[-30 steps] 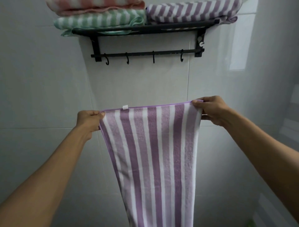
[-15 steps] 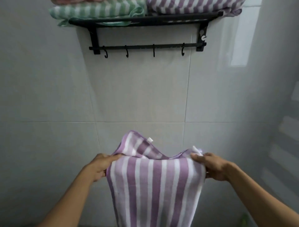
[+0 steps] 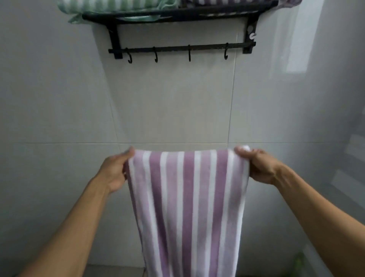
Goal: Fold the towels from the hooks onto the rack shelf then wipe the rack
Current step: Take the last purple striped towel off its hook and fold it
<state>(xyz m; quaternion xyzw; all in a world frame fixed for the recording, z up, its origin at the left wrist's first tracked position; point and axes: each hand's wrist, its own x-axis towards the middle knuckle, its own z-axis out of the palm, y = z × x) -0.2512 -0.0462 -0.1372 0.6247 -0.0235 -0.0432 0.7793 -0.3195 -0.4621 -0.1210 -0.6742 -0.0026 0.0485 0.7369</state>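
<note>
A purple-and-white striped towel (image 3: 187, 207) hangs folded over in front of me, its top edge stretched flat between both hands. My left hand (image 3: 116, 170) grips its upper left corner and my right hand (image 3: 256, 166) grips its upper right corner. High on the tiled wall is the black rack (image 3: 177, 14). A folded green striped towel (image 3: 110, 4) lies on the left of its shelf and a folded purple striped towel (image 3: 237, 2) on the right. Under the shelf, the hook bar (image 3: 177, 48) carries several bare hooks.
Grey wall tiles fill the space between the rack and my hands. A bright reflection (image 3: 298, 39) shows on the right wall. Something small and green (image 3: 299, 261) sits low at the right, blurred.
The towel was held open at full length, then its top was dropped and doubled over. Now the fold is pulled straight between my hands. The view has tilted down, cutting off the shelf's top.
</note>
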